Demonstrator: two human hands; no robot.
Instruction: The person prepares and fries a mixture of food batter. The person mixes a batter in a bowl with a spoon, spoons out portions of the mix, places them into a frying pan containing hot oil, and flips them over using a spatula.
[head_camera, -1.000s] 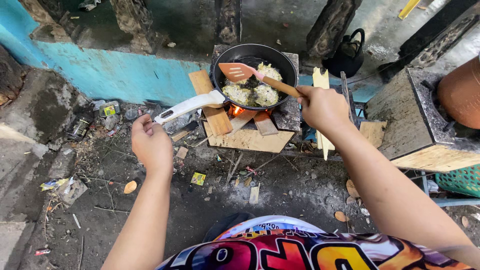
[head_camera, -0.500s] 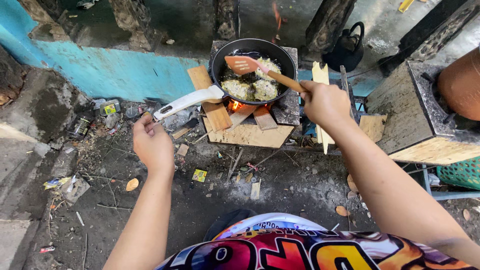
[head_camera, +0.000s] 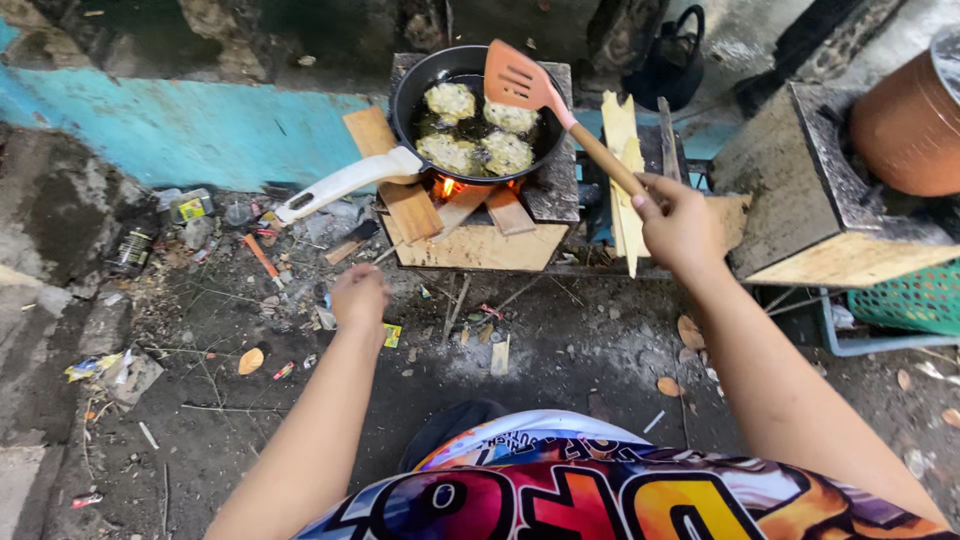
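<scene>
Hands first, from left to right: the left hand (head_camera: 358, 297) hangs loosely curled and holds nothing, below the long white handle (head_camera: 345, 183) of the frying pan (head_camera: 478, 112) and apart from it. Beyond it lies a littered dirt floor (head_camera: 200, 380) with wrappers and scraps. The pan sits on a small wood-fed stove (head_camera: 480, 235), where flame (head_camera: 447, 186) shows under its rim and sticks of firewood (head_camera: 395, 180) poke into the fire. Four pale fritters (head_camera: 478, 130) lie in dark oil inside the pan. The right hand (head_camera: 680, 225) is clamped on the wooden grip of an orange slotted spatula (head_camera: 518, 78), whose blade is raised, tilted above the pan's far right rim, clear of the food.

To work well, the blade should probably come in low and flat, sliding fully beneath one fritter. Steadying the white handle with the free hand would likely keep the pan from shifting on its narrow perch. Slow moves should limit splashing oil.
</scene>
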